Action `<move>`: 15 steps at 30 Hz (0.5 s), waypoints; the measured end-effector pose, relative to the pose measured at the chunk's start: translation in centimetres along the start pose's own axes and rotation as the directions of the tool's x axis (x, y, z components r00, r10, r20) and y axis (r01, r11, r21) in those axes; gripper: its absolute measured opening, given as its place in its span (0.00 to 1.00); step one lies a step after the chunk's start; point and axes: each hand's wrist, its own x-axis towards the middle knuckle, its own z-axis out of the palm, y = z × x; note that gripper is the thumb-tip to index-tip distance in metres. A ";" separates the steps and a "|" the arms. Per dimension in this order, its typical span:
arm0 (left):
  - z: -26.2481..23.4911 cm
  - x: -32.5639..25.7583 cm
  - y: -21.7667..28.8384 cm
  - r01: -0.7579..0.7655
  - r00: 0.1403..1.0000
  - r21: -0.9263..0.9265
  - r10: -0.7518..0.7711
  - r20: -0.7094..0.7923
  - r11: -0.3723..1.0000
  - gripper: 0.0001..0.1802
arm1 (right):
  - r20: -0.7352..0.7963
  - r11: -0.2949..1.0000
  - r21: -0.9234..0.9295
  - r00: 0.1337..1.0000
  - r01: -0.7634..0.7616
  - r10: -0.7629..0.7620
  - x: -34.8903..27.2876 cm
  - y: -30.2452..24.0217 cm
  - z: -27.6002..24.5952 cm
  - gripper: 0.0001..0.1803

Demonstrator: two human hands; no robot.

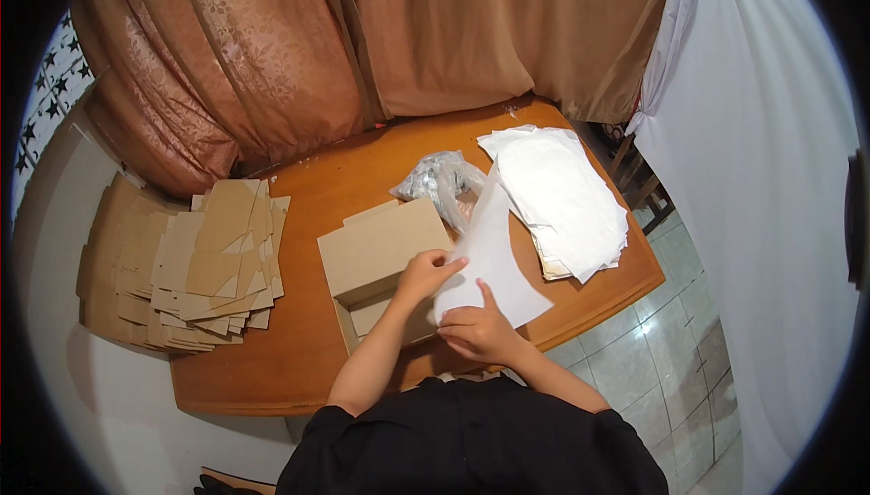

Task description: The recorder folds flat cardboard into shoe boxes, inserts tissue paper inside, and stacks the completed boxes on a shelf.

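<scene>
Left hand [424, 270] and right hand [478, 327] grip a white paper sheet [494, 259] over an open cardboard box [381, 255] on a wooden table [317, 359]; flat cardboard stack [213, 264] left, paper pile [562, 196] right.

The wooden table [299, 363] bears cardboard stacks [204, 268], a box [376, 255], a bag [439, 178], and white sheets [562, 196].

The white sheet of paper [494, 255] covers part of the flat brown cardboard box [381, 255] at its three o'clock side. Contents of the crinkled clear plastic bag [441, 182], toward one o'clock, are too blurred to identify. Dark vignette cuts off the picture's corners.
</scene>
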 end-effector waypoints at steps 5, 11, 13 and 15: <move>-4.3 -2.6 -2.2 0.153 0.967 0.262 -0.090 -0.238 0.953 0.16 | 0.135 0.985 0.145 0.988 -0.090 0.070 -0.5 -0.5 1.4 0.24; -7.3 -8.5 -5.1 0.343 0.802 0.448 -0.010 -0.597 0.826 0.15 | 0.287 0.953 -0.129 0.910 -0.273 0.299 -2.4 0.1 3.0 0.40; -7.5 -10.0 -5.5 0.429 0.741 0.404 -0.059 -0.669 0.808 0.15 | 0.268 0.961 -0.139 0.925 -0.239 0.269 -3.7 0.5 4.1 0.36; -7.5 -11.1 -4.8 0.487 0.735 0.445 -0.076 -0.674 0.752 0.14 | 0.159 0.969 -0.133 0.961 -0.207 0.227 -4.5 1.0 4.8 0.23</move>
